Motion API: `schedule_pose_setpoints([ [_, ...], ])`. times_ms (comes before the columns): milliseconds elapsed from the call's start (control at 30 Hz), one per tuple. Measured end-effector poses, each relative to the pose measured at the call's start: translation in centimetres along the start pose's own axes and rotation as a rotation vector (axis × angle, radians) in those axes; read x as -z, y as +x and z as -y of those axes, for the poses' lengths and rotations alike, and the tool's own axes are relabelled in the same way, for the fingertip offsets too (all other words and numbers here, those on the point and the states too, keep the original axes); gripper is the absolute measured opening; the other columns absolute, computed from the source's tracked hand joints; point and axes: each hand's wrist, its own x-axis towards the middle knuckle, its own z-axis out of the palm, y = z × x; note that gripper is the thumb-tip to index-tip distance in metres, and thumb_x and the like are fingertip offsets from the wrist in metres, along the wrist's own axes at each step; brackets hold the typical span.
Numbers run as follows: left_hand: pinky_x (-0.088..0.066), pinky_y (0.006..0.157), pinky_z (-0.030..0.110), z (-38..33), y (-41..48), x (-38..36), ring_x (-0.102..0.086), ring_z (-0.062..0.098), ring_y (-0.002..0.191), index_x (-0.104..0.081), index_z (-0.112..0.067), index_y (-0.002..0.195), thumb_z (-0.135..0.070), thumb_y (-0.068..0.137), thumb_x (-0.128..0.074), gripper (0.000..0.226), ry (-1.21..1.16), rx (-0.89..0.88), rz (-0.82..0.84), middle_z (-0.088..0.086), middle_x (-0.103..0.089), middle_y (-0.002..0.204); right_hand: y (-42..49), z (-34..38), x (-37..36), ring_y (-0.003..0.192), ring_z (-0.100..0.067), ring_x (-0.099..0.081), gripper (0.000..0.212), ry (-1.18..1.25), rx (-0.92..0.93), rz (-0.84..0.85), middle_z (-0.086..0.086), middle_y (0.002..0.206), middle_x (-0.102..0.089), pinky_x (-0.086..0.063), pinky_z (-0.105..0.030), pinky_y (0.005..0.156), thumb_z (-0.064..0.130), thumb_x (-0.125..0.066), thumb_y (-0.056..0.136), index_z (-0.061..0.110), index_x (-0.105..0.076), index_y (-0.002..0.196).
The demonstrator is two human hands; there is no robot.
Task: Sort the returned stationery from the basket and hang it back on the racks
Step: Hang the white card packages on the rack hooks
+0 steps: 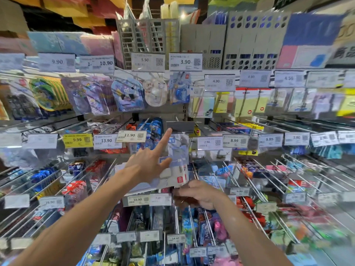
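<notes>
My left hand [149, 164] holds a clear blue-and-white stationery pack [177, 156] upright in front of the middle rack. Its thumb lies across the pack's front and its index finger points straight up toward a grey label holder [180, 126] at the end of a peg. My right hand [199, 194] sits just below the pack's bottom edge, fingers curled round a small dark brownish item [183, 200] that is too blurred to identify. The basket is not in view.
Rows of metal pegs [247, 181] with hanging stationery and price tags fill the wall on all sides. Sticky notes [247, 104] hang upper right, cartoon packs [127, 95] upper left, grey file holders [203, 43] on top. The view's right edge is blurred.
</notes>
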Motion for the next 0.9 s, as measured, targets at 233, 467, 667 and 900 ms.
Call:
schedule_pose_setpoints([
  [233,-0.048,0.057,0.037,-1.2,-0.8,-0.2,-0.057,0.021,0.047,0.038,-0.048,0.148,-0.052,0.106,-0.039,0.088,-0.057,-0.020,-0.110,-0.001,-0.059,0.054,0.6,-0.7,-4.3,0.084,-0.034,-0.072,0.063,0.526,0.160,-0.319,-0.029,0.104,-0.074,-0.054,-0.027,0.052,0.024,-0.090,0.075,-0.012,-0.061,0.118],
  [467,-0.049,0.052,0.035,-0.9,-0.8,-0.2,-0.056,0.021,0.043,0.036,-0.048,0.150,-0.065,0.102,-0.022,0.077,-0.110,-0.104,-0.097,0.001,-0.056,0.048,-0.2,-1.6,-4.7,0.097,-0.031,-0.071,0.028,0.611,0.291,-0.295,-0.022,0.108,-0.075,-0.060,-0.036,0.081,0.009,-0.074,0.091,0.001,-0.062,0.115],
  [667,-0.051,0.052,0.036,-0.4,-1.2,1.5,-0.058,0.020,0.047,0.039,-0.048,0.148,-0.054,0.106,-0.035,0.085,0.019,-0.117,-0.033,0.002,-0.059,0.053,-1.5,-2.7,-1.7,0.080,-0.026,-0.067,0.014,0.586,0.370,-0.316,-0.012,0.094,-0.071,-0.054,-0.035,0.065,0.003,-0.068,0.092,0.006,-0.062,0.105],
  [900,-0.044,0.040,0.029,-0.4,-1.6,3.0,-0.059,0.020,0.050,0.047,-0.049,0.140,-0.056,0.098,-0.056,0.111,0.293,-0.020,0.022,0.002,-0.059,0.061,-2.5,-1.5,0.8,0.084,-0.025,-0.051,0.042,0.301,0.589,-0.556,-0.017,0.085,-0.054,-0.042,-0.041,0.080,0.034,-0.072,0.089,-0.005,-0.058,0.095],
])
